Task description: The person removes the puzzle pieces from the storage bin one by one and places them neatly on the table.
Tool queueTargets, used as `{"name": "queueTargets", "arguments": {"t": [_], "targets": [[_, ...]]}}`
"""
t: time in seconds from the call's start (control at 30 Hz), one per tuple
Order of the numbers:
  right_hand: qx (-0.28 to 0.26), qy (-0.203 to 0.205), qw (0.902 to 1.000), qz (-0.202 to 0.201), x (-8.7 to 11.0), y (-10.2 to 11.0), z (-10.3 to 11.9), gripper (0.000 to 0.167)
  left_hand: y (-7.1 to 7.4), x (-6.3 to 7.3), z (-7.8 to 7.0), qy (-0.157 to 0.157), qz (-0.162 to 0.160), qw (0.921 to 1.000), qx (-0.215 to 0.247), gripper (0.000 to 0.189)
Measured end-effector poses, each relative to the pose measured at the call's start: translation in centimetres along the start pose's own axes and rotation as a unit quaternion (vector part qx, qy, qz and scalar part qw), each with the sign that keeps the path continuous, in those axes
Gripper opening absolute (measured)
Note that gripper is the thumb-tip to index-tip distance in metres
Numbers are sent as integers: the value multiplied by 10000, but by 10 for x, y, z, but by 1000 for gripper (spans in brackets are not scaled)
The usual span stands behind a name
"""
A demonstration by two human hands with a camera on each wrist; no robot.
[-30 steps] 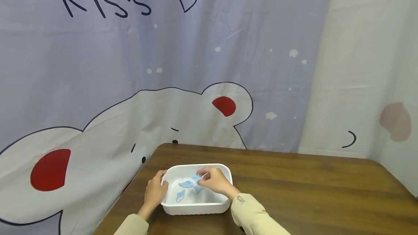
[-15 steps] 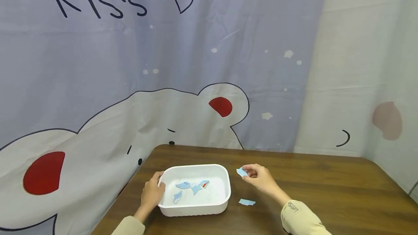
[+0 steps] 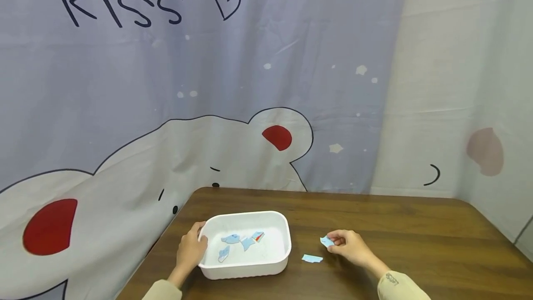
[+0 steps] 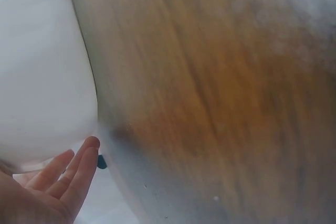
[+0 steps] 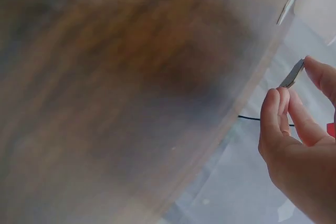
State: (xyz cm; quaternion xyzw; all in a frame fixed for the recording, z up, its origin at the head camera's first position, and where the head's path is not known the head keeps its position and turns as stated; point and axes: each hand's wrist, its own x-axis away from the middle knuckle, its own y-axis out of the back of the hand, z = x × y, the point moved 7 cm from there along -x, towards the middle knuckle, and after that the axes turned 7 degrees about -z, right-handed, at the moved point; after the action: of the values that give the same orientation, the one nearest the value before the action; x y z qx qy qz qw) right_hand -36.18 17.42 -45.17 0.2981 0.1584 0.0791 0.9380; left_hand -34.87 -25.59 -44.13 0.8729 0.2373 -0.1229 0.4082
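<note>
A white plastic basin [image 3: 245, 270] stands on the wooden table, with several flat light-blue puzzle pieces [image 3: 231, 239] of irregular shape lying inside. One of them [image 3: 258, 236] has a red mark. My left hand [image 3: 190, 248] grips the basin's left rim; its fingers [image 4: 79, 174] lie along the outer wall in the left wrist view. To the right of the basin, my right hand [image 3: 351, 247] pinches a light-blue puzzle piece [image 3: 326, 241] between thumb and fingers, just above the table. The right wrist view shows this piece [image 5: 294, 73] edge-on. Another piece [image 3: 312, 258] lies flat between basin and right hand.
The brown wooden table [image 3: 399, 230] extends to the right and behind the basin. A curtain [image 3: 233, 68] printed with bears and lettering hangs directly behind the table's far edge.
My right hand has moved from inside the basin out to the right, carrying a puzzle piece, then lower towards the table. The left hand has stayed on the rim. The view has shifted slightly.
</note>
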Motion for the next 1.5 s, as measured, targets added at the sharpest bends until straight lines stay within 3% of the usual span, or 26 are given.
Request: {"name": "queueTargets", "arguments": {"t": [0.37,0.7,1.0,1.2,1.5], "targets": [[253,-33,9994,241,5,-4,-14,29,1,1,0,35,33,10000,7,41],[152,-288,9989,350,7,-11,-17,34,-1,1,2,110,136,9998,-47,42],[73,-249,9997,-38,5,0,-9,33,-2,0,3,101,98,9999,-25,42],[-200,-58,9997,-115,-6,-7,12,33,-2,-1,4,52,71,10000,-11,42],[-675,589,9951,-414,-31,-37,70,25,-4,-2,3,-16,10,10000,47,41]]}}
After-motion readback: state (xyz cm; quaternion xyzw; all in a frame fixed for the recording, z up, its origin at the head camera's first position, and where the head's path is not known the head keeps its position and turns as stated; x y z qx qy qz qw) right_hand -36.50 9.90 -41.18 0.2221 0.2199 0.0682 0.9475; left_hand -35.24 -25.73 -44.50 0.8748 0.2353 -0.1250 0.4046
